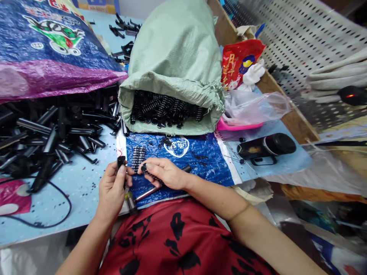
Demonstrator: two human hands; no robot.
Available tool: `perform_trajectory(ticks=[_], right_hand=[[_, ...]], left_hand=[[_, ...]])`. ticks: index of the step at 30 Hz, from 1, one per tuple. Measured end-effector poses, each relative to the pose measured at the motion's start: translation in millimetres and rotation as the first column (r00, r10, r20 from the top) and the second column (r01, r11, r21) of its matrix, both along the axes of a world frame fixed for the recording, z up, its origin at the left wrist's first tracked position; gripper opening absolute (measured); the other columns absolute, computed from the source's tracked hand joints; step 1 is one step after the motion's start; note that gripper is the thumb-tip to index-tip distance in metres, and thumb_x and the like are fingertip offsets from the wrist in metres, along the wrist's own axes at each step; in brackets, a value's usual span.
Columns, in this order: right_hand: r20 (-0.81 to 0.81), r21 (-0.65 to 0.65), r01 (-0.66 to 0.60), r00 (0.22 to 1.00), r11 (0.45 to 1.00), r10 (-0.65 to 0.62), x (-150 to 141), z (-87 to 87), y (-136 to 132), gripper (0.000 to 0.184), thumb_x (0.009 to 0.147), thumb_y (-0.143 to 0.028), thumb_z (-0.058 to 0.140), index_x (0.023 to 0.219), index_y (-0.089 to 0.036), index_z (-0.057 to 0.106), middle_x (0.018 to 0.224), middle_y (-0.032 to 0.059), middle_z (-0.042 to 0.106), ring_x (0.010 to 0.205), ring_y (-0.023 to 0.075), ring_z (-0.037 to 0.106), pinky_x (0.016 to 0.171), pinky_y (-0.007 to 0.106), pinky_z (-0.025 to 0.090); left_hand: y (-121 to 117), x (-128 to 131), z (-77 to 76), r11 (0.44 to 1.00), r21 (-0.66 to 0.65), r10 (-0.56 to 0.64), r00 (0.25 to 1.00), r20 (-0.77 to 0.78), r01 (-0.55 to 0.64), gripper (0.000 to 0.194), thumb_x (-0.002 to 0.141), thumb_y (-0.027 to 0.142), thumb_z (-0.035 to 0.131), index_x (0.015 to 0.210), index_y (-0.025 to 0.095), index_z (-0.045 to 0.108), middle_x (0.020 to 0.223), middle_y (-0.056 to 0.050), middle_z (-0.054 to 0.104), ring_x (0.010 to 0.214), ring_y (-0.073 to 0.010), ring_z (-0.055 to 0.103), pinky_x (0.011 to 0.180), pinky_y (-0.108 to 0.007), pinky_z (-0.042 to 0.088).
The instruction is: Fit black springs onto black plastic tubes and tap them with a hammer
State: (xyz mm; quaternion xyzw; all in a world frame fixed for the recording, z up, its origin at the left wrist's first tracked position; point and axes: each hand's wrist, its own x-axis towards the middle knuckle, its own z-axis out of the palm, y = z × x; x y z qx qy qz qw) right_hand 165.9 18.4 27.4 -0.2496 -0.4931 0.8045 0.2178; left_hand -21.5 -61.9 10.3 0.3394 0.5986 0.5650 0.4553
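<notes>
Near the front edge of the table, my left hand [113, 187] is closed on a black plastic piece [121, 162] that stands upright between thumb and fingers. Just beside it, my right hand [166, 172] grips a black studded strip [155, 177], mostly covered by the fingers. Beyond both hands, several similar studded strips [139, 154] lie side by side on a blue printed sack [200, 168]. Under my right hand runs a tool with a metal shaft [146, 194]; its other end is partly hidden.
A pale green woven sack [177, 42] lies with its mouth towards me, full of black studded pieces [163, 107]. Black plastic parts [51, 133] are heaped at left beneath a blue and purple bag [65, 72]. At right are a black flask [266, 147] and a pink tray [241, 125].
</notes>
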Motion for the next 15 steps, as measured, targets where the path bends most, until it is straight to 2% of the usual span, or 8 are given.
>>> perform_trajectory(ticks=[2, 5, 7, 8, 10, 12, 15], right_hand=[[-0.014, -0.030, 0.135, 0.991, 0.990, -0.136, -1, -3.3, -2, 0.053, 0.094, -0.069, 0.065, 0.106, -0.017, 0.070, 0.064, -0.0075, 0.054, 0.044, 0.0043, 0.044, 0.043, 0.019, 0.031], [-0.035, -0.124, 0.315, 0.946, 0.941, -0.321, -4, -9.5, -5, 0.056, 0.093, -0.070, 0.064, 0.114, -0.018, 0.070, 0.058, -0.0089, 0.051, 0.040, 0.0043, 0.036, 0.040, 0.019, 0.024], [-0.046, -0.164, 0.387, 0.916, 0.907, -0.399, -7, -11.6, -6, 0.057, 0.092, -0.071, 0.064, 0.114, -0.019, 0.071, 0.058, -0.0087, 0.051, 0.040, 0.0050, 0.036, 0.040, 0.020, 0.026], [-0.049, -0.164, 0.429, 0.896, 0.888, -0.442, -10, -11.7, -7, 0.055, 0.092, -0.071, 0.064, 0.111, -0.020, 0.072, 0.060, -0.0074, 0.054, 0.043, 0.0059, 0.040, 0.042, 0.020, 0.031], [-0.057, -0.126, 0.520, 0.846, 0.845, -0.530, -18, -10.9, -10, 0.050, 0.092, -0.069, 0.064, 0.104, -0.021, 0.073, 0.071, -0.0028, 0.063, 0.058, 0.0098, 0.056, 0.055, 0.023, 0.047], [-0.064, -0.053, 0.566, 0.820, 0.822, -0.569, -24, -10.2, -14, 0.046, 0.094, -0.066, 0.063, 0.101, -0.022, 0.074, 0.090, 0.0021, 0.072, 0.083, 0.0157, 0.068, 0.079, 0.030, 0.058], [-0.054, 0.131, 0.488, 0.873, 0.863, -0.485, -23, -12.5, -15, 0.050, 0.102, -0.065, 0.052, 0.121, -0.023, 0.072, 0.125, 0.0079, 0.073, 0.117, 0.0221, 0.069, 0.106, 0.039, 0.055]], left_hand=[[-1, 0, -0.6, 1.000, -0.007, -0.007, 0.999, 0.042, 0.008, 0.035, 0.092, 0.050, 0.074, 0.107, 0.021, 0.063, 0.078, 0.001, 0.069, 0.050, -0.0081, 0.054, 0.050, -0.020, 0.044], [-3, 2, -0.2, 1.000, -0.017, -0.013, 0.998, 0.062, 0.014, 0.031, 0.095, 0.049, 0.071, 0.103, 0.020, 0.065, 0.074, 0.002, 0.067, 0.048, -0.0075, 0.051, 0.048, -0.020, 0.040], [-1, 8, 1.8, 1.000, -0.008, -0.006, 1.000, -0.001, 0.006, 0.030, 0.096, 0.049, 0.069, 0.097, 0.019, 0.066, 0.073, 0.001, 0.067, 0.049, -0.0073, 0.051, 0.049, -0.020, 0.041], [0, 12, 3.1, 1.000, 0.004, 0.008, 0.999, -0.053, -0.007, 0.030, 0.096, 0.049, 0.070, 0.095, 0.019, 0.067, 0.073, 0.001, 0.067, 0.049, -0.0074, 0.050, 0.049, -0.020, 0.041], [5, 23, 5.3, 0.999, 0.040, 0.020, 0.988, -0.155, -0.015, 0.030, 0.089, 0.047, 0.078, 0.093, 0.019, 0.070, 0.076, 0.000, 0.069, 0.055, -0.0090, 0.054, 0.054, -0.022, 0.045], [10, 35, 6.0, 0.997, 0.077, 0.007, 0.978, -0.208, 0.009, 0.033, 0.079, 0.043, 0.087, 0.095, 0.019, 0.073, 0.079, 0.000, 0.071, 0.062, -0.0113, 0.057, 0.060, -0.023, 0.049], [12, 43, 4.8, 0.995, 0.090, -0.028, 0.983, -0.184, 0.046, 0.031, 0.076, 0.042, 0.089, 0.091, 0.019, 0.074, 0.076, 0.001, 0.068, 0.064, -0.0117, 0.056, 0.061, -0.023, 0.048]])
